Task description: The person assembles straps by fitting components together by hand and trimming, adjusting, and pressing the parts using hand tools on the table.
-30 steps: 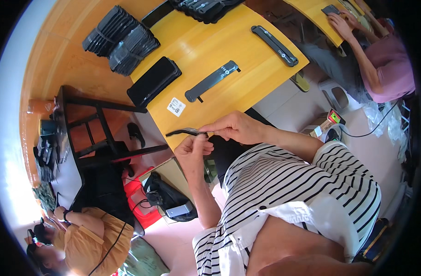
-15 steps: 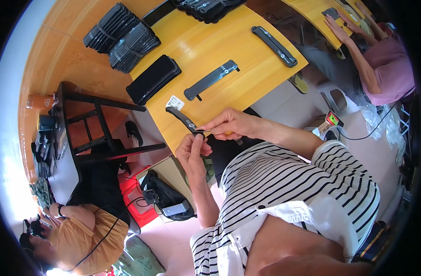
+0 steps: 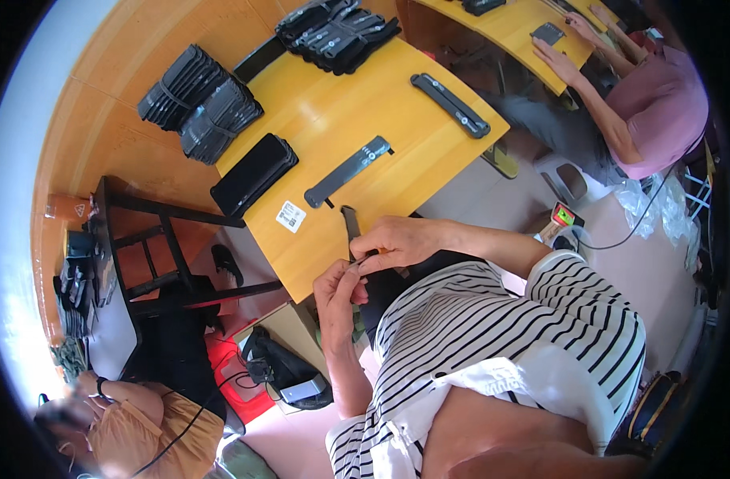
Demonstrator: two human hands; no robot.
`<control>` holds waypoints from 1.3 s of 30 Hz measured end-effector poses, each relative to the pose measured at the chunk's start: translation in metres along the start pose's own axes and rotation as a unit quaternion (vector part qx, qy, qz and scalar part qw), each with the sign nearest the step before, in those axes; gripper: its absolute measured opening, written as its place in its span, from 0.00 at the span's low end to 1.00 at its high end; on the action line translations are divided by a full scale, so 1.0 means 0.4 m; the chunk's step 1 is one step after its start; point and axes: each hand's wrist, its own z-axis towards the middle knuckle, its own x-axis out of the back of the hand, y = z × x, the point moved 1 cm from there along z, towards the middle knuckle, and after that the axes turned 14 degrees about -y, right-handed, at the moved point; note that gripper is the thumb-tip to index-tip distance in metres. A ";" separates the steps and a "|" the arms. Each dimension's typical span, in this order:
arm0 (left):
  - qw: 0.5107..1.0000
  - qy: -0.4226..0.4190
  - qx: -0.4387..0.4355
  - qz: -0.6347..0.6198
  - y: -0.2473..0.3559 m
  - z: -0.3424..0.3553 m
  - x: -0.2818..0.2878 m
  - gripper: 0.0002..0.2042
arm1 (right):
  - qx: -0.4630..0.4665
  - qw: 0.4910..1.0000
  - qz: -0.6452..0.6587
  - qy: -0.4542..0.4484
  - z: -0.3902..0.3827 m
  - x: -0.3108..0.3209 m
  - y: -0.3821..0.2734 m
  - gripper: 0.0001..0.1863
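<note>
Company on both sides, clutter below

At lower left, a person in an orange-yellow top (image 3: 157, 423) is beside a pale-topped table (image 3: 113, 339) with a dark frame. Near it, a black bag (image 3: 293, 367) lies against brown cardboard (image 3: 299, 323), with something red (image 3: 221, 355) alongside. At upper right, a person in a mauve top (image 3: 660, 112) is at another yellow table (image 3: 508, 33); a white stool (image 3: 549, 177) and clear plastic bags (image 3: 638, 206) are below

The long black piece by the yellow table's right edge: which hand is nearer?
Right. In the picture, the right hand is below and slightly left of the black piece; the left hand is lower and farther left.
</note>
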 end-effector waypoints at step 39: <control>0.971 -0.019 -0.174 -0.162 0.029 0.211 -0.057 0.12 | 0.130 0.630 0.557 0.525 0.057 0.779 0.214 0.07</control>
